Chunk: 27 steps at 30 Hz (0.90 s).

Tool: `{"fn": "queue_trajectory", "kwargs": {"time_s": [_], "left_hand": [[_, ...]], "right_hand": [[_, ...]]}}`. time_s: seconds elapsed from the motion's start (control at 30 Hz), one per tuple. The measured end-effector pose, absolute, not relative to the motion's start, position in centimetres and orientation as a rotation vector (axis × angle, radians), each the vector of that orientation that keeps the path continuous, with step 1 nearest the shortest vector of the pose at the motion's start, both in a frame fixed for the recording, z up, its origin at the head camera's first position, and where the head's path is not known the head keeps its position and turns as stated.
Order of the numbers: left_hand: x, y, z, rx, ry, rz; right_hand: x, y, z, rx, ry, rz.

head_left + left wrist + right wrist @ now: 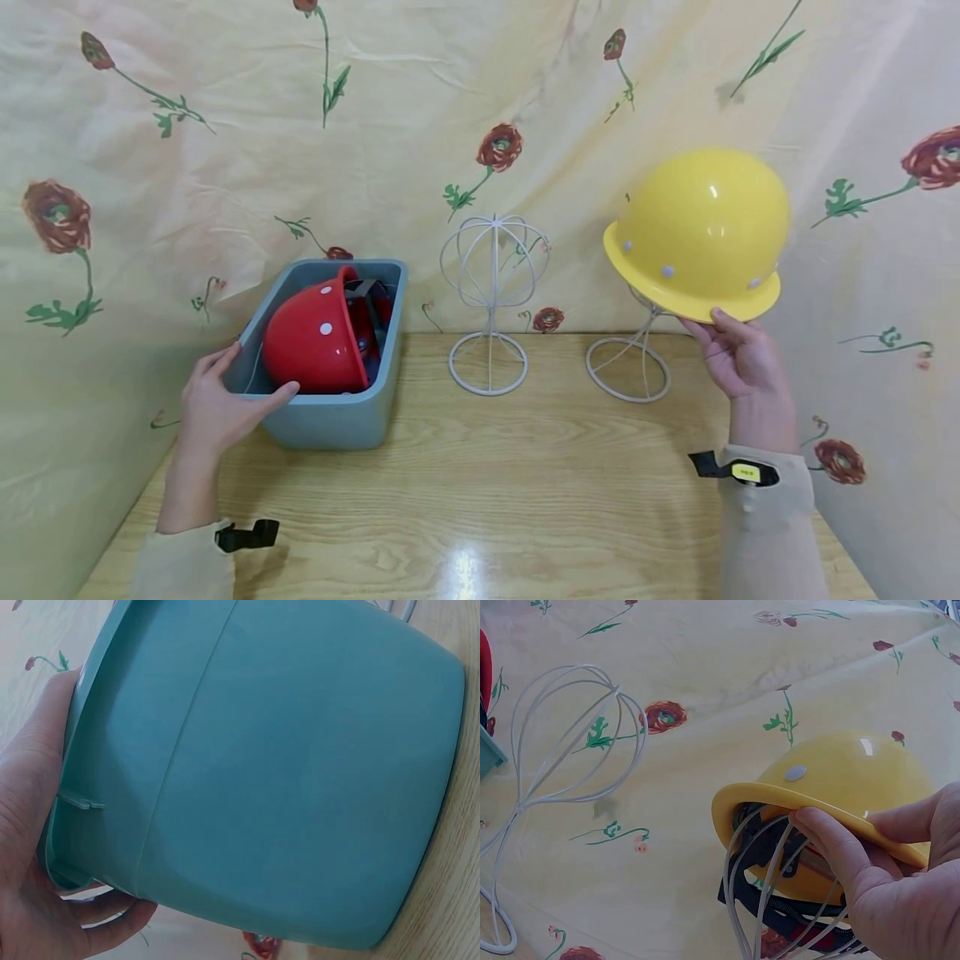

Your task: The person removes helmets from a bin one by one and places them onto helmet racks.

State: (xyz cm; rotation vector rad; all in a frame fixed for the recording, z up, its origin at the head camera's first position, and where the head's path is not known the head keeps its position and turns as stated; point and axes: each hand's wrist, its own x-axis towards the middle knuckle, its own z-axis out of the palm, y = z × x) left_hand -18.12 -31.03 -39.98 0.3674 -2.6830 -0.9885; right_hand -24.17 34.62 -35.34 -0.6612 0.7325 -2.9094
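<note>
"Head view first: what have you got over on the right?"

"A yellow hard hat (705,233), and my right hand (742,358) is pinching it by the brim! Thumb over the edge, fingers tucked beneath."

"Is it on anything?"

"It's over a white wire stand (645,337). The right wrist view has the wires running up into the shell, close by the dark harness straps (739,896). The hat sits tilted; whether those wires bear its weight, I cannot tell."

"And the left side?"

"My left hand (217,408) is gripping the blue-green bin (330,425) at its near-left corner: thumb at the near rim, fingers round the left side. In the left wrist view the bin's wall fills most of the frame, and its base is down on the wood-grain tabletop (480,475)."

"What's inside it?"

"A red hard hat (311,342), lying on its side! Crown towards my left hand, hollow facing right, straps showing in there."

"And between your hands?"

"A second wire stand (493,275), upright on the tabletop, right by the flowered cloth (375,167), between the bin and the yellow hat."
</note>
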Motion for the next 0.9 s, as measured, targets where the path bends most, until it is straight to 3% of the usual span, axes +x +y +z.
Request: {"fn": "queue_trajectory", "kwargs": {"time_s": [0.9], "left_hand": [[-18.2, -30.9, -40.3, 0.368, -2.673, -1.004]], "right_hand": [[-23.9, 34.2, -36.5, -0.724, 0.74, -2.885]]}}
